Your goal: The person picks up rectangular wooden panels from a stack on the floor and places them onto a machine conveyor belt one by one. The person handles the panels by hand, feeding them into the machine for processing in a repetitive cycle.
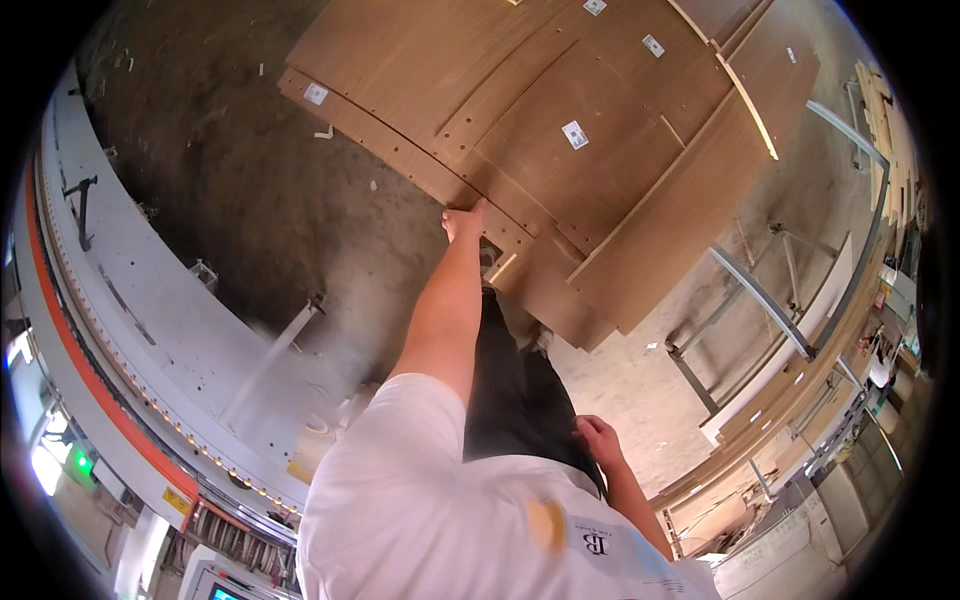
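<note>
My left hand (464, 221) reaches forward with the arm stretched out and is closed on the near edge of a narrow brown wood panel (395, 150). This panel has small drilled holes and a white label at its far left end. It lies along the side of a stack of larger brown panels (540, 90), which carry several white labels. The fingers under the edge are hidden. My right hand (598, 440) hangs low beside my dark trousers, its fingers loosely curled, with nothing visible in it.
To the left runs a long pale machine (150, 290) with an orange strip. A metal roller frame (762, 300) stands on the right, with stacked boards (760, 430) beyond it. Scraps lie on the concrete floor (250, 180). A broad brown panel (660, 240) juts out near my feet.
</note>
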`<state>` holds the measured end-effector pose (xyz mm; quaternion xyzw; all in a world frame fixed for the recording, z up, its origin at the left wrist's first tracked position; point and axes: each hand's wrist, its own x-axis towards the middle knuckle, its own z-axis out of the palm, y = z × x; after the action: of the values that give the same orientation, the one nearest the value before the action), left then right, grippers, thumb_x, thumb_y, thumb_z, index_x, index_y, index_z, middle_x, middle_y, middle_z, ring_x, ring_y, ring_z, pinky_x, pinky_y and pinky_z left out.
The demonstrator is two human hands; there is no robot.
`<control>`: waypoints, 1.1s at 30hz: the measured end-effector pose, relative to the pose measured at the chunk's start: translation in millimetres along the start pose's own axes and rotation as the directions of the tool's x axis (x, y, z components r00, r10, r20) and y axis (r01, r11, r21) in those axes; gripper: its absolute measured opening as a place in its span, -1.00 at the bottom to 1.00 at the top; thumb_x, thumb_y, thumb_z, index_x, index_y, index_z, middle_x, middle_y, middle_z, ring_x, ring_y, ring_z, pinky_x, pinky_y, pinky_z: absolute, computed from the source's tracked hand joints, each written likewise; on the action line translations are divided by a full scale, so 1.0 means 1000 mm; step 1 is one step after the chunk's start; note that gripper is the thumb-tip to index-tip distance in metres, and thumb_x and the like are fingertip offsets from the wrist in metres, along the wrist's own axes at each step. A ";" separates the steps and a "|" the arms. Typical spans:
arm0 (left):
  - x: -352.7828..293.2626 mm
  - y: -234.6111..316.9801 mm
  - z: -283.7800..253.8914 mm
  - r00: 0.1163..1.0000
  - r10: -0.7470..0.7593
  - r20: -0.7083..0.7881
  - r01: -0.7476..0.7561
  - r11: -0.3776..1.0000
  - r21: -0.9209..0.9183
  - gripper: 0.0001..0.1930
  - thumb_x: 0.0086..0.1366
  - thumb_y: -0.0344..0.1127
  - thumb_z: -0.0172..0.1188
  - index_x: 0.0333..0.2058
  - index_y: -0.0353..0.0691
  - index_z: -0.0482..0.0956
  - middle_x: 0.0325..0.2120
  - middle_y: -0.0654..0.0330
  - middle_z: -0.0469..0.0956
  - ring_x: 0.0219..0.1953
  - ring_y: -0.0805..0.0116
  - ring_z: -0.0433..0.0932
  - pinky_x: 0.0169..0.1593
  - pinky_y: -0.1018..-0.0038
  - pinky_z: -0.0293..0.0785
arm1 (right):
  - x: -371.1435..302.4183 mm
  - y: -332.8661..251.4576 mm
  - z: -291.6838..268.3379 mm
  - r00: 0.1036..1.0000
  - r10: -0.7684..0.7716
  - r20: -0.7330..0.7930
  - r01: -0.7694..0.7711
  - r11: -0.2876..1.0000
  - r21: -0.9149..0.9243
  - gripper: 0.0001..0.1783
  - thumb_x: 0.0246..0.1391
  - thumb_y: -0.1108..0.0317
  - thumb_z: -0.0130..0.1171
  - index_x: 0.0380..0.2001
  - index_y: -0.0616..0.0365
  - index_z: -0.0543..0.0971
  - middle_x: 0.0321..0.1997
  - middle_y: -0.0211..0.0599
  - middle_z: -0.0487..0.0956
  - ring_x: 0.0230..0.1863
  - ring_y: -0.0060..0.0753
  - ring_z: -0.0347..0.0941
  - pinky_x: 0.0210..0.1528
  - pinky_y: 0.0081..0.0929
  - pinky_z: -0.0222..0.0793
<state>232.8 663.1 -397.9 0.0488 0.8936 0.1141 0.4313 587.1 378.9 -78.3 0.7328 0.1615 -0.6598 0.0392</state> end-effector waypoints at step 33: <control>-0.691 -0.301 0.106 -0.275 0.469 0.839 -0.504 0.673 -0.541 -0.76 0.30 -0.25 0.34 -0.19 -0.30 0.60 -0.28 0.29 0.63 -0.27 0.55 0.49 -0.17 0.52 0.43 | -0.159 0.304 -0.215 0.212 -0.543 -0.812 0.547 0.755 -0.362 -0.20 -0.15 -0.02 0.49 0.18 -0.02 0.47 -0.04 -0.18 0.63 -0.05 -0.06 0.59 -0.02 -0.20 0.53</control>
<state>749.8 260.4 -11.3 0.4744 0.2226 0.1981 0.8283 867.6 120.8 57.4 0.8578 0.4014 -0.1460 -0.2860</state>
